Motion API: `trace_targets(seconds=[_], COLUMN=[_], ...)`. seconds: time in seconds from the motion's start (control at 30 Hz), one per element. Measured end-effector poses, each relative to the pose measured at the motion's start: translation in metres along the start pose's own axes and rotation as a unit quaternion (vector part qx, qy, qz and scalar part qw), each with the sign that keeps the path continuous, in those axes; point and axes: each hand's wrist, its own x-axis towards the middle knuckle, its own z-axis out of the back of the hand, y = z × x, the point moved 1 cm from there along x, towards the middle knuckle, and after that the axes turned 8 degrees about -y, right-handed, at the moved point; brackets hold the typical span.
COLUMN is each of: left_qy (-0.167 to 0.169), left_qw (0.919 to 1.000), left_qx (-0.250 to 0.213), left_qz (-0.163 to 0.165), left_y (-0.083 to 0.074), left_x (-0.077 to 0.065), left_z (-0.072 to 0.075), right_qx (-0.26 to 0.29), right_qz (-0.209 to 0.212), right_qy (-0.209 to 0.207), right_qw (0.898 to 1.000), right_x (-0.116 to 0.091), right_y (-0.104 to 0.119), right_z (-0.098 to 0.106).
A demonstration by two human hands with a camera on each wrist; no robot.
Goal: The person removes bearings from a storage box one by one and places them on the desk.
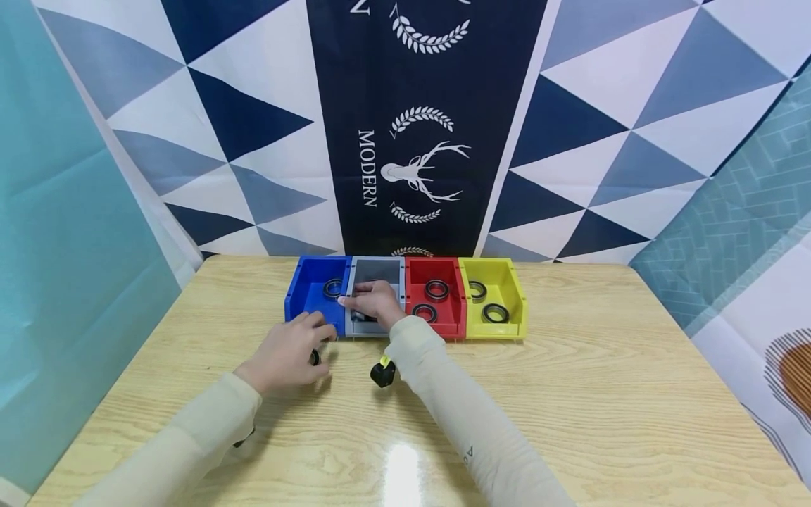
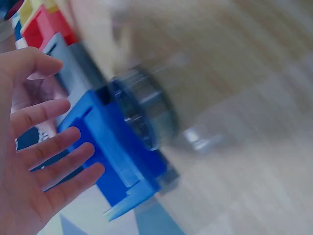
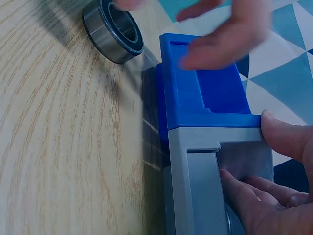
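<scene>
My left hand (image 1: 288, 354) hovers over the table before the blue bin (image 1: 308, 299), its fingers spread and loosely bent. Close to it, a ball bearing (image 3: 112, 30) with a steel outer ring and black face is tilted on its edge; its touch with the fingers is unclear from the blur. My right hand (image 1: 378, 303) reaches into the grey bin (image 1: 386, 269). In the right wrist view its thumb touches the wall beside the blue bin, while the other fingers lie inside, near a partly hidden bearing (image 3: 231, 223). The blue bin holds another bearing (image 1: 332, 288).
The red bin (image 1: 462, 310) and yellow bin (image 1: 516, 299) continue the row to the right, each with two bearings. A small black object (image 1: 383, 373) with a yellow tab shows below my right wrist. Patterned cloth (image 1: 418, 176) hangs behind the wooden table (image 1: 602, 394).
</scene>
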Motion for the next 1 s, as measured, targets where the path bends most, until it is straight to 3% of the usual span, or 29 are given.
trace_targets(seconds=[0.13, 0.3, 0.47, 0.57, 0.7, 0.87, 1.0], left_qy=[-0.016, -0.005, 0.029, 0.058, 0.092, 0.126, 0.142], left_qw=[0.9996, 0.9977, 0.9968, 0.9947, 0.9908, 0.9823, 0.9776], left_qx=[-0.02, -0.048, -0.009, 0.015, 0.015, -0.016, -0.036], left_qz=[0.011, 0.048, 0.074, 0.084, 0.099, 0.138, 0.151], left_y=[0.007, 0.025, 0.039, 0.044, 0.051, 0.057, 0.056], left_x=[0.014, 0.034, 0.058, 0.073, 0.088, 0.102, 0.109], left_z=[0.008, 0.011, 0.011, 0.007, -0.003, -0.018, -0.026], right_qx=[0.002, 0.009, 0.019, 0.017, 0.011, 0.007, 0.007], right_qz=[0.0, 0.0, 0.002, -0.001, -0.004, 0.001, 0.002], right_qy=[0.0, 0.007, 0.009, 0.006, 0.008, 0.017, 0.017], right_qw=[1.0, 1.0, 1.0, 1.0, 1.0, 1.0, 1.0], right_x=[0.0, 0.001, 0.002, 0.002, 0.001, -0.001, -0.002], right_y=[0.001, 0.001, 0.0, 0.001, 0.002, 0.001, 0.002], right_z=[0.001, 0.001, 0.001, 0.001, 0.001, 0.003, 0.003])
